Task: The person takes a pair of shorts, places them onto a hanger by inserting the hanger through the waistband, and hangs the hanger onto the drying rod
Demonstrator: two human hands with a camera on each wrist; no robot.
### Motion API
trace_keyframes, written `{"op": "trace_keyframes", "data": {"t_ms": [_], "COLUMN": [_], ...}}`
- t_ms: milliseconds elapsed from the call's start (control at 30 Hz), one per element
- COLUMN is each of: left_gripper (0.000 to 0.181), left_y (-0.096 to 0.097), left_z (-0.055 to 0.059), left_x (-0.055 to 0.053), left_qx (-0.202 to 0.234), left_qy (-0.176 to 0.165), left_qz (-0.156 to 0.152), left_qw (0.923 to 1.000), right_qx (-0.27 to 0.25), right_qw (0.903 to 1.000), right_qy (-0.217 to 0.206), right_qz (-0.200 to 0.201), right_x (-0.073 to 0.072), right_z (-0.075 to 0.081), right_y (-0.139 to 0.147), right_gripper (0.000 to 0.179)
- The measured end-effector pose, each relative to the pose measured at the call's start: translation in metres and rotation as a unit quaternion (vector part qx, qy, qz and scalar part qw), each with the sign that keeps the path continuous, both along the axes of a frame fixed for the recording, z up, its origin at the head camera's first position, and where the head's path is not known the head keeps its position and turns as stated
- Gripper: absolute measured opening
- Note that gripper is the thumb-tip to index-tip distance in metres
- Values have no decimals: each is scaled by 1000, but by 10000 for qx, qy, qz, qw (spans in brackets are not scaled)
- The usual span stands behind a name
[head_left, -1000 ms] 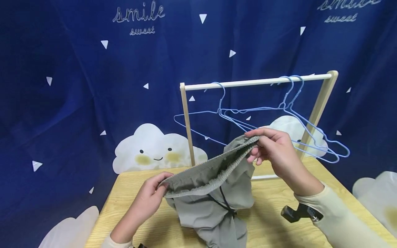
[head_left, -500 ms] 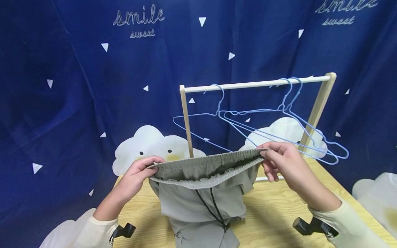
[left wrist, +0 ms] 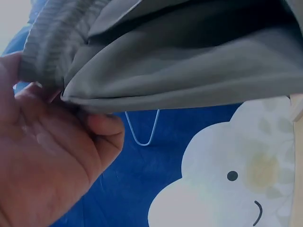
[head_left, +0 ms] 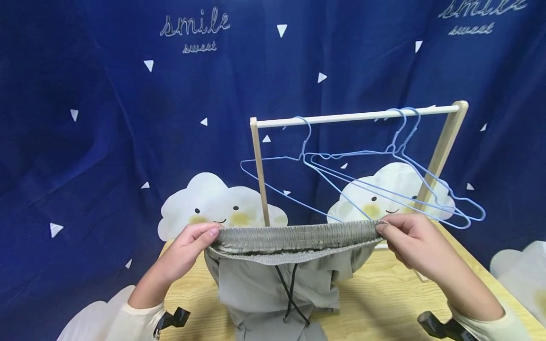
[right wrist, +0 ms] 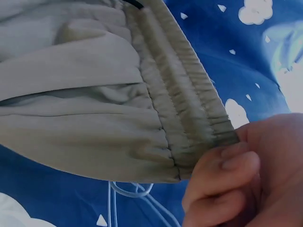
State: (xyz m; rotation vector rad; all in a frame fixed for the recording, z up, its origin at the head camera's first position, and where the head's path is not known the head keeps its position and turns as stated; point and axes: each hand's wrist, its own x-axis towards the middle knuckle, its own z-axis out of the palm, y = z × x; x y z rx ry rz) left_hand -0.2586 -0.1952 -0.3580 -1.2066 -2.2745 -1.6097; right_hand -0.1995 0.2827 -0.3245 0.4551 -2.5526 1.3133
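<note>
Grey pants with a gathered elastic waistband and a dark drawstring hang stretched out between both hands. My left hand pinches the left end of the waistband, thumb on top. At the other end, my right hand grips the waistband between thumb and fingers. The left wrist view shows the left hand holding the cloth from the side, with the pants' side seam running off to the right. In the right wrist view, curled fingers of the right hand hold the waistband corner. The lower part of the pants leaves the head view.
A rack with a white rail and wooden posts stands behind the pants. From it hang blue wire hangers, one at left and two at right. Below lies a wooden table. A dark blue curtain with printed clouds covers the back.
The hands have moved apart, pulling the waistband wide and nearly level. My right hand has lowered and shifted right; my left has moved left and ends slightly higher than it began.
</note>
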Motion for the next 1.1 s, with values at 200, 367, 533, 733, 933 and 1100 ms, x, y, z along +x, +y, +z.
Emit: {"op": "trace_keyframes", "data": {"t_ms": [200, 367, 533, 733, 933, 1100], "left_gripper": [27, 22, 25, 25, 34, 25], "left_y": [1, 1, 0, 4, 8, 8], "left_z": [-13, -23, -30, -31, -28, -25], "left_x": [10, 12, 14, 14, 19, 22], "left_qx": [-473, -243, -461, -892, -1035, -1019], "left_qy": [37, -218, 66, 639, 468, 424], "left_qz": [-78, -304, 36, 165, -214, -471], "left_qw": [9988, 9990, 9989, 9938, 9933, 9928], "right_qx": [-186, -237, -134, -165, -72, -29], "right_qw": [9997, 9996, 9998, 9996, 9995, 9992], "right_qy": [-84, -151, -92, -202, -202, -171], "right_qz": [-102, -99, -100, -71, -212, -346], "right_x": [1, -1, -8, -16, -17, -18], "right_z": [-19, -31, -37, -42, -42, -42], "right_y": [9, 10, 9, 13, 15, 15], "right_gripper": [30, 35, 38, 37, 37, 36]}}
